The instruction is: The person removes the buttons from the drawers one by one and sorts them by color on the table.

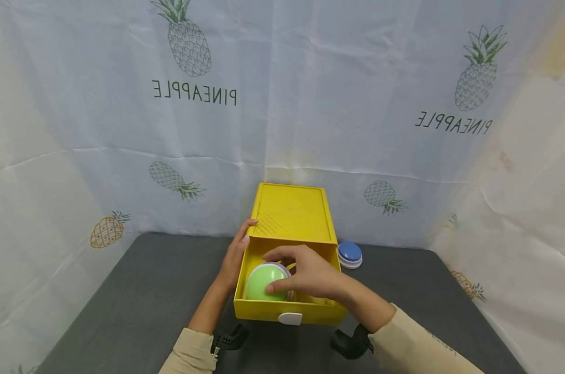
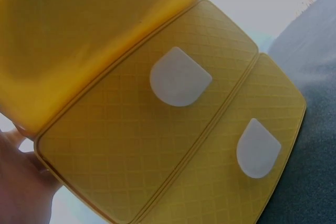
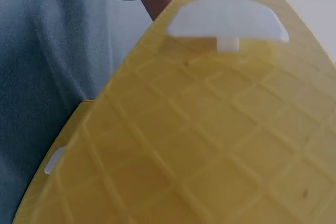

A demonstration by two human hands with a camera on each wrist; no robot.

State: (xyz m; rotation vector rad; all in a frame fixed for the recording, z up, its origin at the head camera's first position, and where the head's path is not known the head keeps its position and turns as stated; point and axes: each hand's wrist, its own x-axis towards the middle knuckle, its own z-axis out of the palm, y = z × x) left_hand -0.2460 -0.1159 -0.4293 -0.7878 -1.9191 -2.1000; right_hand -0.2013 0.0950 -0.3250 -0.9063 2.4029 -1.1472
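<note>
Hands: right one (image 1: 306, 270) grasps the green button (image 1: 263, 280), thumb on the green face, other fingers over the far side. Left one (image 1: 232, 262) holds nothing; its fingers lie fairly straight against the left side of the yellow cabinet (image 1: 294, 210), tips at the top edge.

Green button (domed, pale rim) is inside the pulled-out drawer (image 1: 252, 310), left part, tilted with its face to the near side. Can't tell if it touches the drawer floor. Drawer sticks out from the cabinet to the near side, white handle (image 1: 290, 318) on its front.

Left wrist view gives two waffle-pattern drawer fronts (image 2: 121, 129), one white knob each.

Blue button (image 1: 350, 252) with a white base sits on the dark grey tabletop (image 1: 123, 301), just beside the cabinet's right side.

Pale curtain (image 1: 338, 93) along the far side and both flanks, pineapple prints (lettering reads mirrored). Beige sleeves (image 1: 190, 350) on both arms, black wrist cameras (image 1: 351, 343) strapped at both wrists.
</note>
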